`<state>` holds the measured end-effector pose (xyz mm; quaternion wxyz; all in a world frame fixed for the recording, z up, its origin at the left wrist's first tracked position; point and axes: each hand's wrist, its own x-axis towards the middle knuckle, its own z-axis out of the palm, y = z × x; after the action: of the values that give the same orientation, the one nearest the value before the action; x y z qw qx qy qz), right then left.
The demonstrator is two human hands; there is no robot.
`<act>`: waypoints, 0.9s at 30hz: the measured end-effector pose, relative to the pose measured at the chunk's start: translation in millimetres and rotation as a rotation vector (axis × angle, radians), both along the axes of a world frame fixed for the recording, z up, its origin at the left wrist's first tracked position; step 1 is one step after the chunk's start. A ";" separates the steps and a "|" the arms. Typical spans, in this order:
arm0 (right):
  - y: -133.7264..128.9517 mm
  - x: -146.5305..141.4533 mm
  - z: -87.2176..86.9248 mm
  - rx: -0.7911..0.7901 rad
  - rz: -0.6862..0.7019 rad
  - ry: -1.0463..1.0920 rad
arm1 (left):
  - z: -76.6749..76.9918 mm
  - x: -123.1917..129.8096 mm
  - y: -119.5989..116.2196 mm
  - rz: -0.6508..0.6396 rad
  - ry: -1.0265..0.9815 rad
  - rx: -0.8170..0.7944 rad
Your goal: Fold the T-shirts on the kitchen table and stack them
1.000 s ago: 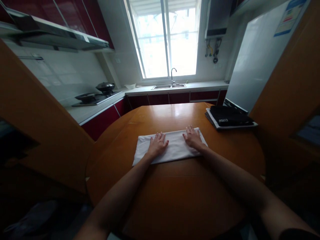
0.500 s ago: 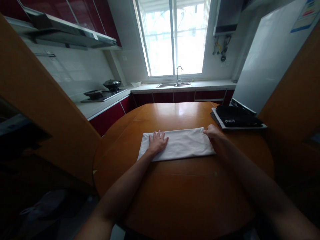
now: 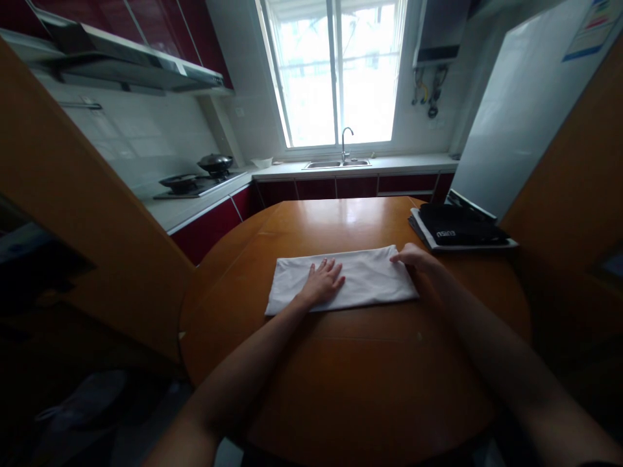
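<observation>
A folded white cloth (image 3: 367, 277) lies as a long flat strip across the wooden table in front of me. My left hand (image 3: 324, 283) rests palm down near its middle, fingers spread over the fabric. At the cloth's right end is my right hand (image 3: 413, 255), its fingers curled and its thumb on the far right corner. The fingertips under that corner are partly hidden, but the hand looks closed on the edge.
The round wooden table (image 3: 335, 376) fills the middle of the view. Folded dark and white fabrics, with a black lettered piece (image 3: 455, 224) on top, lie at its right. Beyond stand a counter with a sink (image 3: 335, 164), a stove with pans (image 3: 214, 163) and a fridge (image 3: 509, 110).
My left hand has slid to the right across the cloth, from near its left end toward the middle. My right hand stays at the right corner, its thumb slightly further over the fabric.
</observation>
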<state>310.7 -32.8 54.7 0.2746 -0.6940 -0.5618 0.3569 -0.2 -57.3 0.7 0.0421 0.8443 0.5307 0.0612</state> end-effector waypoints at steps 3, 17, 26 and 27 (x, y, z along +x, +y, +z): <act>-1.0 -2.0 3.9 -0.081 0.028 0.048 | 1.6 0.3 -0.8 0.000 0.004 -0.008; -7.8 -15.5 33.9 -0.095 0.122 0.246 | 1.9 4.8 -5.1 0.010 -0.163 0.022; 2.7 -120.5 61.7 0.081 0.116 0.317 | 35.0 16.1 -7.5 0.034 -1.198 -0.238; 2.9 -137.0 59.1 0.089 0.135 0.328 | 37.7 13.9 -7.7 0.044 -1.296 -0.319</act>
<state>173.6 -29.9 113.8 0.3685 -0.5745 -0.5700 0.4575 13.7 -65.0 38.4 0.4757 0.6092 0.4176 0.4777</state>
